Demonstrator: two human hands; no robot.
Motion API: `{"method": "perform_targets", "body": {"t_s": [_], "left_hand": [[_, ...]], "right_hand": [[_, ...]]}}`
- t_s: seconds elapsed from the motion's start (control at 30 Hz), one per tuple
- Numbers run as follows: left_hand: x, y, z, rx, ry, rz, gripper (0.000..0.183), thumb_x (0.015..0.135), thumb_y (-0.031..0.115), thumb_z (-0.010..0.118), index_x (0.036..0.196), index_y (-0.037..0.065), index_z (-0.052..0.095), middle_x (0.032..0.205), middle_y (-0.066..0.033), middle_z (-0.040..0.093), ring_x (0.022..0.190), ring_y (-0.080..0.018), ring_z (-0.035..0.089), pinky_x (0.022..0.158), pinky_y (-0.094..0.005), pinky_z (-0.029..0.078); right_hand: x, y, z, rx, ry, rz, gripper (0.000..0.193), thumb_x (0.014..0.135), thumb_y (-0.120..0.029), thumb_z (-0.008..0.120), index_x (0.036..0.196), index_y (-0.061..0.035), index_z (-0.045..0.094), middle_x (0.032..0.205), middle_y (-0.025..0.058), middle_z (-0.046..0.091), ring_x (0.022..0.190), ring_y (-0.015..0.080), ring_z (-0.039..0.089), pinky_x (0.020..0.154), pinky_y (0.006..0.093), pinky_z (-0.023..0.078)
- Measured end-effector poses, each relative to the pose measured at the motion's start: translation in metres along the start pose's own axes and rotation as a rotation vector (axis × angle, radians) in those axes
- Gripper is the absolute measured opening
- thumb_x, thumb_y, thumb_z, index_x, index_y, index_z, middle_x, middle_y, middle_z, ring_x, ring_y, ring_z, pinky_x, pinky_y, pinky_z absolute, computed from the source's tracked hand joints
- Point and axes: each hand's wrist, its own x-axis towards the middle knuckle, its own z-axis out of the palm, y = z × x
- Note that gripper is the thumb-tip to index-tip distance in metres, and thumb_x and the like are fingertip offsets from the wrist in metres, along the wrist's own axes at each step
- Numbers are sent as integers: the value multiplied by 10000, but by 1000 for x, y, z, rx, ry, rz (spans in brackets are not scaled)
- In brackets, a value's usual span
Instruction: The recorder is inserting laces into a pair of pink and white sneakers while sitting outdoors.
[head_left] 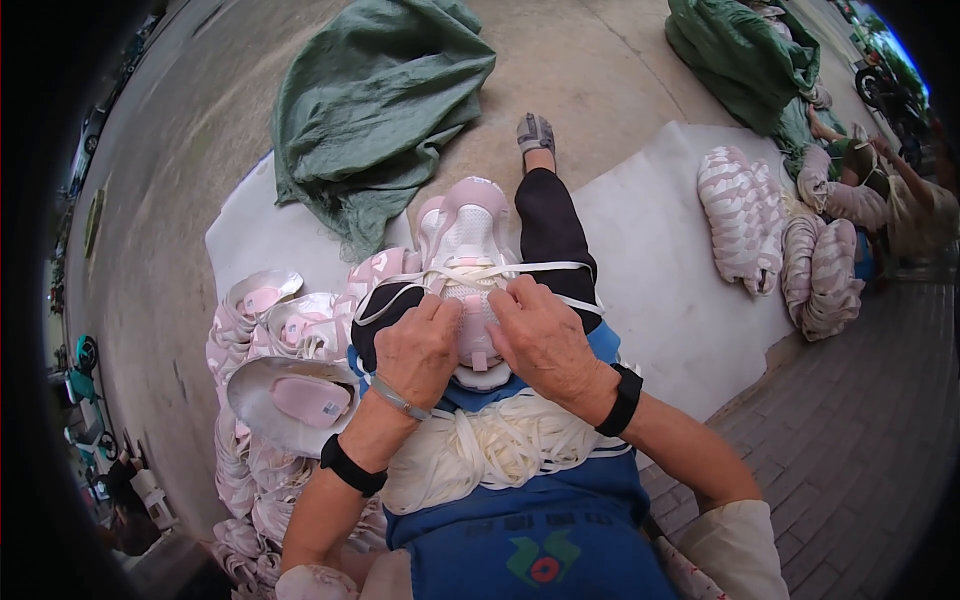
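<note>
A pink and white shoe upper (470,215) lies across my lap, its toe pointing away from me. White shoelaces (545,267) cross its front and trail over both thighs. My left hand (415,347) is closed at the upper's left edge, fingers curled in. On the opposite edge my right hand (543,340) pinches with thumb and forefinger beside the laces. The fingertips are partly hidden, so which strand they hold is unclear. Close to my waist, a thick bundle of white laces (490,445) rests on my blue apron (480,535).
Several pink and white shoe uppers (290,395) are piled at my left. Green sacks (375,110) lie ahead and at the far right. More bundled uppers (742,215) sit on the white sheet (650,230) at right, near another person (915,205). Brick paving (840,430) borders the sheet.
</note>
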Motion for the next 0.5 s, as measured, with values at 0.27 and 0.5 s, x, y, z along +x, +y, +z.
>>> {"method": "perform_targets", "body": {"t_s": [0.27,0.5], "left_hand": [[7,-3,1,96,-64,24,82,762,69,596,830,85,552,767,-60,550,643,-207,616,505,-341,489],[9,-9,-3,-134,-142,-42,37,848,88,613,866,56,609,778,-107,617,670,-297,631,568,-376,495]], "right_hand": [[0,8,2,203,106,129,272,805,-37,631,1056,15,542,977,173,503,781,361,613,680,402,531],[-1,10,10,93,44,184,267,810,-41,601,1058,26,528,962,194,505,773,368,610,652,405,532]]}}
